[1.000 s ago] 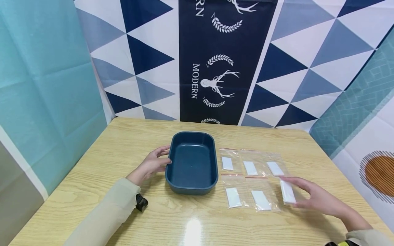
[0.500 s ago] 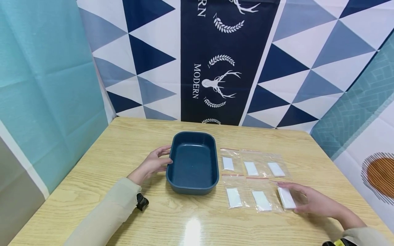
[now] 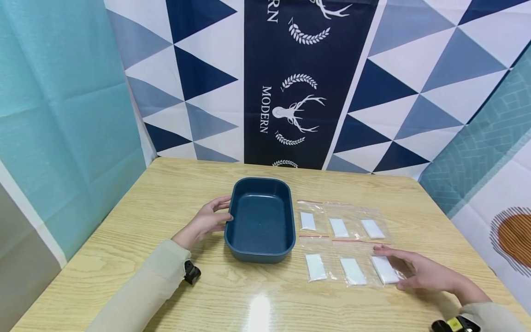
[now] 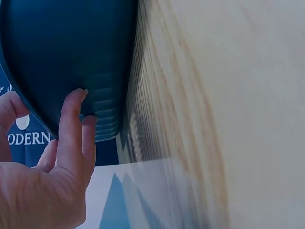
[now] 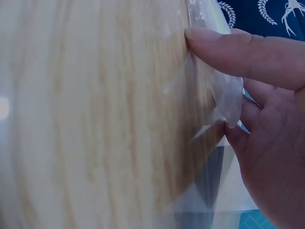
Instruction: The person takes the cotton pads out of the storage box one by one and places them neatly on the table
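Note:
A dark blue plastic bin (image 3: 259, 226) stands mid-table, nothing inside it. My left hand (image 3: 206, 218) holds its left side; in the left wrist view the fingers (image 4: 71, 129) lie along the outer wall while another digit reaches the rim. On the right, my right hand (image 3: 423, 269) grips the edge of a clear zip bag (image 3: 385, 269) with a white rectangular piece in it. The bag lies on the table at the right end of the front row. In the right wrist view the thumb and fingers meet the clear plastic (image 5: 228, 93).
Several similar zip bags with white pieces lie flat in two rows right of the bin, such as a back-row bag (image 3: 308, 221) and a front-row bag (image 3: 316, 267). Patterned cloth (image 3: 203, 115) hangs behind the wooden table (image 3: 186, 295).
My right hand has lowered the zip bag from above the table onto it, at the end of the front row. The left hand and the bin stay in place.

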A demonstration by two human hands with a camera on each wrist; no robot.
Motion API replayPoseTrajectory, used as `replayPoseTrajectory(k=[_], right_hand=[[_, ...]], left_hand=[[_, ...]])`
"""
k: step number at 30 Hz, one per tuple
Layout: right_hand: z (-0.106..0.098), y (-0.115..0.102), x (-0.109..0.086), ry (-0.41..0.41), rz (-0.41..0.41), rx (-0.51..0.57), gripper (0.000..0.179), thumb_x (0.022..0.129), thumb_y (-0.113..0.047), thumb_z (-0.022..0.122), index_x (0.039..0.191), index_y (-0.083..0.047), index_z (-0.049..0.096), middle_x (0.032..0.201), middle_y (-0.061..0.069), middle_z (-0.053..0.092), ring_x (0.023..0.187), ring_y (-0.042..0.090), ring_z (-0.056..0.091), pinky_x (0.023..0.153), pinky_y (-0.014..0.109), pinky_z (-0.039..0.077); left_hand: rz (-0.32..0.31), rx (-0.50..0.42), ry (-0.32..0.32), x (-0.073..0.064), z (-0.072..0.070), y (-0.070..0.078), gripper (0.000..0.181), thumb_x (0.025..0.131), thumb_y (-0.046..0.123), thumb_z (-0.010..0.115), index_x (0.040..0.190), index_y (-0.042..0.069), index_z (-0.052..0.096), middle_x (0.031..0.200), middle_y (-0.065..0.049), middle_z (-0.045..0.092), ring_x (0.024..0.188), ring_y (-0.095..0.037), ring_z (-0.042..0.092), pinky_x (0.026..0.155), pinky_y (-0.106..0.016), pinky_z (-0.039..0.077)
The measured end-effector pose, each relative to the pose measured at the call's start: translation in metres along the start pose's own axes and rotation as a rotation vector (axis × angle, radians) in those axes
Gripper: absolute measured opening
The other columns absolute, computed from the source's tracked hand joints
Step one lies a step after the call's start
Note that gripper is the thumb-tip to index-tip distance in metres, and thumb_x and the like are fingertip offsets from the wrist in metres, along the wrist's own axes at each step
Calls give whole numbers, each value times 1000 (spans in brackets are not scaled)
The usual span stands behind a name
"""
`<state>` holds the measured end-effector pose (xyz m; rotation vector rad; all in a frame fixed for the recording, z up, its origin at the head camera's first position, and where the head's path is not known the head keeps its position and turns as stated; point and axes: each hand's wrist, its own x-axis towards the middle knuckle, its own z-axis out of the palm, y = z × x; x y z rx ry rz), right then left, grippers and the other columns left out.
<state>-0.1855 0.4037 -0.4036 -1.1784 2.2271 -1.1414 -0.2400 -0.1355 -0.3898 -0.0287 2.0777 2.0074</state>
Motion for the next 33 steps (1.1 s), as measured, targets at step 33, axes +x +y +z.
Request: replayPoseTrajectory(k=[33], right_hand=[[4,-6,29,862,267,94,33,90,-6,60,118,-25,60,103,-21,63,91,-9,58,74,9,46]], left_hand=[[43,24,29,-8,-17,-6,50,93,15,56,139,1,39,130,-22,48,113,-35,52,83,-41,52]])
